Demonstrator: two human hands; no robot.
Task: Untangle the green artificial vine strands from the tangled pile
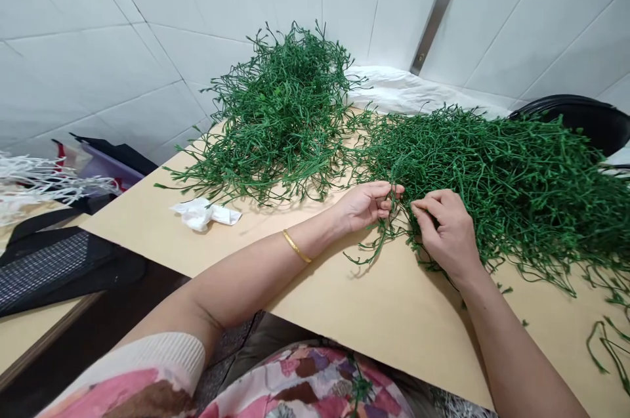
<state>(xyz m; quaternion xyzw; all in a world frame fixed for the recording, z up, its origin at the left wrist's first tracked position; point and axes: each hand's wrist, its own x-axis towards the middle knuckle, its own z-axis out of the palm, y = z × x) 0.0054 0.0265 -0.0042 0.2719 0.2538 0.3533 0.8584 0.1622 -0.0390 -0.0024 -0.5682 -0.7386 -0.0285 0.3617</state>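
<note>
Near the middle of the table, my left hand is palm up with its fingers curled around thin green stems that hang down toward the tabletop. Just to its right, my right hand is closed in a pinch at the near edge of a large green pile; what lies between its fingertips is too small to make out. A second green heap of branching plastic-looking stems stands behind and left of my left hand. The two hands are close but apart.
A crumpled white tissue lies left on the tan table. White cloth and a black round object sit by the tiled wall. Loose stems lie at right. A black mesh bag is at far left.
</note>
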